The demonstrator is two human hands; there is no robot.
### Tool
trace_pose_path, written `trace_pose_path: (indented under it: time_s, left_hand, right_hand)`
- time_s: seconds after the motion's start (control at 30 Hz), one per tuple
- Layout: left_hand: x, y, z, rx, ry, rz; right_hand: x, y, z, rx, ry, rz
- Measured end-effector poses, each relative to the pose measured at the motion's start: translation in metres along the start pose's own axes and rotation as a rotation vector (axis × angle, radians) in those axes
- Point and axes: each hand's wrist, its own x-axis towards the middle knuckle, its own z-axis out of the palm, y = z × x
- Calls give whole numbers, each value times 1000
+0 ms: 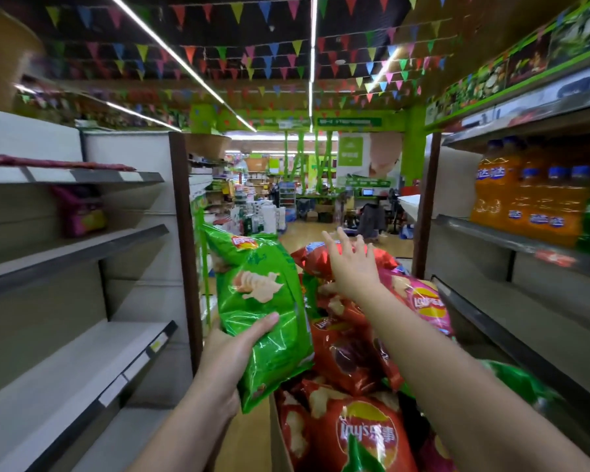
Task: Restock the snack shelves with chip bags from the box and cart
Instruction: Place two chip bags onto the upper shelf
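Lower centre: left hand (234,349) fingers clamped on green chip bag (264,311); right hand (353,264) fingers spread, empty, over red chip bag (341,258). Pinch top seam, avoid crushing chips.

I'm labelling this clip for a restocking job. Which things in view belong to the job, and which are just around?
Job:
green bag, held by the left hand
right hand, open over a red bag
pink bag
left shelves

Around:
orange soda bottles
pennant strings
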Motion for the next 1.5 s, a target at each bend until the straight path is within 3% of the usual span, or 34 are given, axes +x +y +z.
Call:
trace_pose_path:
  time_s: [0.17, 0.4, 0.5, 0.63, 0.7, 0.83, 0.97, 1.17, 1.27, 1.37, 1.43, 1.5]
  left_hand:
    - [2, 2, 0, 19, 11, 21]
    - [3, 2, 2, 22, 21, 17]
    - [4, 3, -3, 18, 46, 8]
    - [5, 12, -11, 9, 106, 12]
    - [4, 17, -15, -7, 157, 18]
    - [0, 22, -24, -62, 233, 33]
    - [-10, 19, -31, -122, 278, 47]
    - [-37, 13, -38, -256, 317, 48]
    - [-53, 12, -52, -240, 398, 129]
    - [-72, 11, -72, -164, 499, 248]
    - [-85, 11, -88, -97, 583, 301]
    - [-98, 9, -104, -59, 668, 323]
  right_hand:
    - [11, -7, 17, -119, -12, 44]
    - [10, 5, 12, -190, 203, 9]
    - [6, 14, 2, 17, 333, 31]
    - [-9, 21, -43, 475, 568, 25]
    - [-22, 21, -71, 748, 594, 17]
    - [-33, 26, -104, 1376, 429, -2]
    - [-34, 11, -104, 1712, 247, 7]
    - [-45, -59, -63, 1972, -17, 63]
    - [-45, -104, -43, 2099, -215, 193]
    - [-49, -147, -26, 2052, -421, 181]
    - [-58, -175, -23, 1958, -452, 155]
    - [-70, -206, -21, 1863, -371, 145]
